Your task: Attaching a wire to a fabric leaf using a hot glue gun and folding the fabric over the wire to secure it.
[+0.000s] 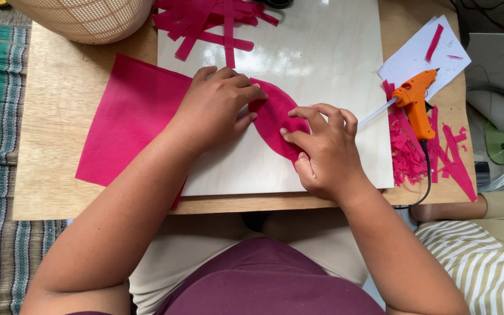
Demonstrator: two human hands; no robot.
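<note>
Fingers of both hands press on a pink leaf-shaped piece that lies on the pale board in front of me. My left hand rests palm down over the piece's upper left end, fingertips curled together and pushing on the fabric, thumb touching its edge. My right hand covers the lower right end, fingers bent, tips pinning the fabric flat against the board; neither hand lifts the piece or closes around it. A larger pink sheet lies under my left wrist, half on the board and half on the wooden table. Pink strips are heaped at the far edge of the board. An orange glue gun lies to the right of my right hand, well clear of it, its nozzle toward the board, among pink scraps and beside a white paper. A woven basket stands at the far left corner.
</note>
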